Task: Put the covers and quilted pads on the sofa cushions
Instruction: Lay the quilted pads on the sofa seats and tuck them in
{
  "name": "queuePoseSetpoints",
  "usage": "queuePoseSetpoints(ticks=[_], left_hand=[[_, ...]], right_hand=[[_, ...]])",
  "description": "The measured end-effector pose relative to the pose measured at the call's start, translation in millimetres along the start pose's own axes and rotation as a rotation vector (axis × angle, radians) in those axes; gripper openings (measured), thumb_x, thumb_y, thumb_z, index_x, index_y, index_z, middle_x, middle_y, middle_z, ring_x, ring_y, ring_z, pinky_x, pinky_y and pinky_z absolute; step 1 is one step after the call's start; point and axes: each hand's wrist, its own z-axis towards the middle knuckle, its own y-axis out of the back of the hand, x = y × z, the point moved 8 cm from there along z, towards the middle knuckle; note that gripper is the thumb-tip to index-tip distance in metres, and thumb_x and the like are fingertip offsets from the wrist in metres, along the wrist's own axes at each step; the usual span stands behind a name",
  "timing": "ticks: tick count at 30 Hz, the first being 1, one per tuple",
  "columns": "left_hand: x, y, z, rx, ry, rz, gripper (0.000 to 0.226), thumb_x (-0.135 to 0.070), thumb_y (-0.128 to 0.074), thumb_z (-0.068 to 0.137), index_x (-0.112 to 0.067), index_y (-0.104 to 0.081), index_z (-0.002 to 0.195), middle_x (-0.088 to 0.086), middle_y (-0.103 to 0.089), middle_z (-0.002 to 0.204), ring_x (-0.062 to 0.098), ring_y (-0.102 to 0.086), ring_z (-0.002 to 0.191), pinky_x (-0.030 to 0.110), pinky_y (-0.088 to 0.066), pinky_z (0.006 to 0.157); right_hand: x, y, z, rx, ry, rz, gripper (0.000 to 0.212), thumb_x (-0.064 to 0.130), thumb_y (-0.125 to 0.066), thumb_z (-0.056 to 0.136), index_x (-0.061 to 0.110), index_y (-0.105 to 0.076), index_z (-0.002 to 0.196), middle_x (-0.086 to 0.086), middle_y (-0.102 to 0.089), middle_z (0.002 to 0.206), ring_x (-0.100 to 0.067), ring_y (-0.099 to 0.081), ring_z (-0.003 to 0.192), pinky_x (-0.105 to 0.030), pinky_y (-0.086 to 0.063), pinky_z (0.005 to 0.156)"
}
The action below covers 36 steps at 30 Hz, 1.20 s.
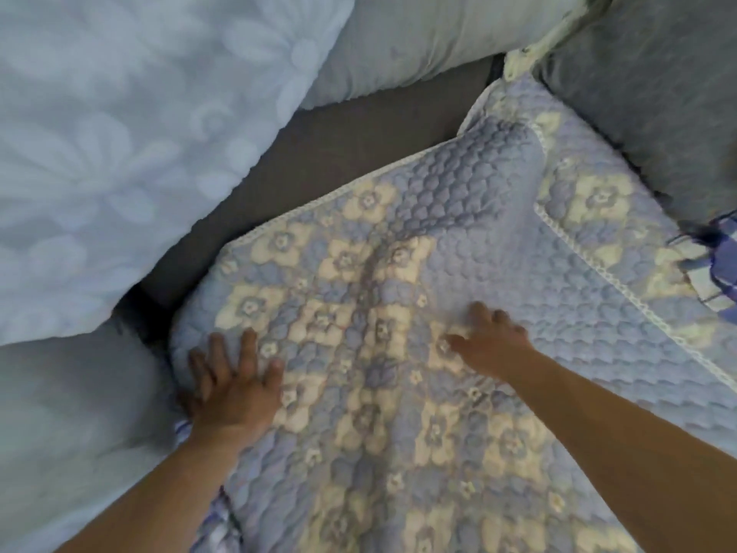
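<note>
Your left hand (pixel 235 389) lies flat, fingers spread, on the quilted pad (pixel 399 313) covering the near seat; your right hand (pixel 488 341) presses with bent fingers. The central ridge may stay creased, or shoving may skew the far edge.

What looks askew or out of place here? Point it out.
The quilted pad sits crooked: its white-trimmed far edge runs diagonally, leaving a grey wedge of bare sofa uncovered. A crease runs down its middle. Both the left hand and right hand press on it.
</note>
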Motion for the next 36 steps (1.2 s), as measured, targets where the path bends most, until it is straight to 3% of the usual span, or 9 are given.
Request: queuePoseSetpoints(ticks=[4,10,17,21,24,27,29,33,36], left_hand=[[1,-17,12,-0.018,-0.014,-0.053,0.067,-0.071,-0.018,0.096,-0.047,0.004,0.155,-0.002,0.020,0.165,0.033,0.019,0.150,0.065,-0.003,0.118],[6,28,27,-0.334,-0.202,0.214,0.035,-0.045,-0.046,0.098,-0.014,-0.059,0.108,0.021,-0.057,0.112,0.042,-0.050,0.106,0.058,-0.039,0.087],[-22,34,28,-0.363,-0.334,0.372,0.020,-0.011,-0.073,0.078,-0.005,-0.060,0.093,0.025,-0.057,0.090,0.042,-0.056,0.087,0.051,-0.043,0.070],[-29,32,26,-0.378,-0.285,0.415,0.025,-0.013,-0.050,0.088,0.002,-0.053,0.108,0.033,-0.053,0.100,0.046,-0.052,0.097,0.057,-0.044,0.080],[-43,39,14,-0.332,-0.210,0.191,0.050,-0.021,-0.051,0.093,-0.004,-0.039,0.139,0.032,-0.039,0.135,0.049,-0.039,0.123,0.065,-0.037,0.098],[-101,26,-66,-0.370,-0.490,0.047,0.061,-0.032,-0.051,0.097,-0.020,-0.033,0.154,0.020,-0.027,0.155,0.045,-0.027,0.141,0.064,-0.024,0.113],[-123,-29,-127,-0.198,-0.691,0.125,0.058,-0.046,-0.037,0.102,-0.030,-0.029,0.157,0.014,-0.021,0.163,0.041,-0.017,0.149,0.064,-0.016,0.117],[-113,-90,-150,-0.051,-0.746,0.402,0.062,-0.061,-0.022,0.098,-0.043,-0.022,0.157,0.006,-0.015,0.167,0.037,-0.006,0.154,0.066,-0.003,0.118],[-120,-89,-153,-0.045,-0.638,0.450,0.058,-0.051,-0.029,0.101,-0.038,-0.024,0.158,0.010,-0.014,0.167,0.042,-0.005,0.152,0.068,-0.005,0.116]], right_hand=[[-13,-18,25,-0.036,-0.110,-0.080,0.085,0.071,-0.044,0.090,0.023,-0.010,0.152,-0.013,-0.011,0.156,-0.043,-0.024,0.142,-0.052,-0.022,0.116],[-51,-4,19,-0.191,-0.330,0.119,0.059,0.038,-0.058,0.096,0.005,-0.040,0.141,-0.019,-0.042,0.143,-0.040,-0.041,0.133,-0.048,-0.038,0.106],[-51,30,17,-0.393,-0.075,-0.294,0.029,0.013,-0.038,0.101,0.011,-0.059,0.121,-0.013,-0.064,0.117,-0.034,-0.061,0.108,-0.041,-0.048,0.083],[-67,9,8,-0.344,-0.089,-0.019,0.026,0.017,-0.043,0.101,0.006,-0.047,0.124,-0.019,-0.050,0.126,-0.040,-0.053,0.113,-0.045,-0.045,0.084],[-54,-2,-52,-0.596,0.211,0.130,0.038,0.026,-0.047,0.102,0.003,-0.046,0.132,-0.019,-0.041,0.138,-0.041,-0.042,0.124,-0.050,-0.041,0.100],[-84,-39,-127,-0.691,0.385,0.174,0.039,0.023,-0.047,0.104,0.002,-0.051,0.137,-0.020,-0.040,0.148,-0.036,-0.037,0.135,-0.049,-0.033,0.112],[-157,-98,-156,-0.517,0.256,0.036,0.051,0.034,-0.036,0.105,0.004,-0.048,0.144,-0.018,-0.035,0.156,-0.036,-0.032,0.144,-0.053,-0.032,0.114],[-382,-151,-205,-0.188,-0.599,0.023,0.064,0.057,-0.015,0.100,0.031,-0.015,0.159,-0.003,-0.008,0.167,-0.034,-0.015,0.151,-0.057,-0.023,0.117],[-402,-128,-205,-0.174,-0.670,0.088,0.056,0.044,-0.027,0.102,0.025,-0.021,0.154,-0.010,-0.009,0.164,-0.043,-0.020,0.145,-0.056,-0.022,0.115]])
